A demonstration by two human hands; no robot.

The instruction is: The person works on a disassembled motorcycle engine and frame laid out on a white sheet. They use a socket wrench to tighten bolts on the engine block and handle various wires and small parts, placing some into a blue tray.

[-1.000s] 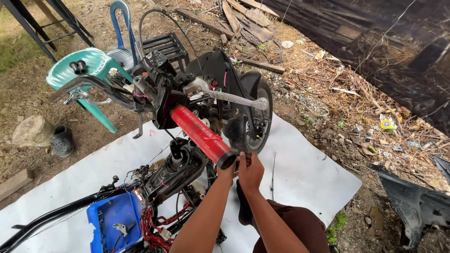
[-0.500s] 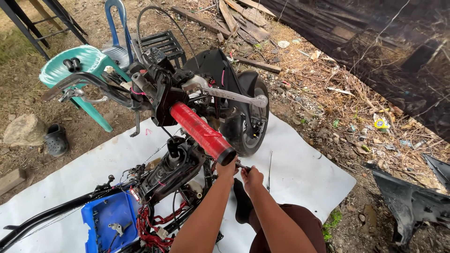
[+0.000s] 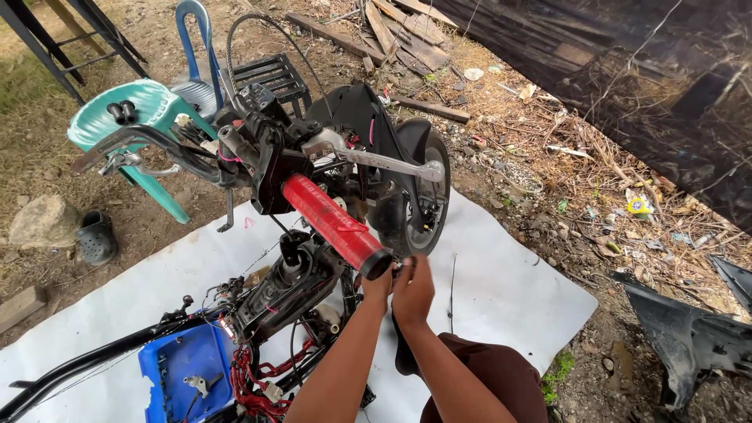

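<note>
Fingers (image 3: 407, 270) of both hands were curled at the end of a red handlebar grip (image 3: 333, 223) on a stripped motorcycle; whatever was pinched between them was too small to make out.

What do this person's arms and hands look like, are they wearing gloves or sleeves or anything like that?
No gloves and no sleeves show. Both forearms are bare from the bottom edge of the picture up to the hands. The left hand and the right hand are bare too, with no watch, bracelet or ring that can be made out. The only clothing in view is dark maroon fabric below the right forearm.
</note>
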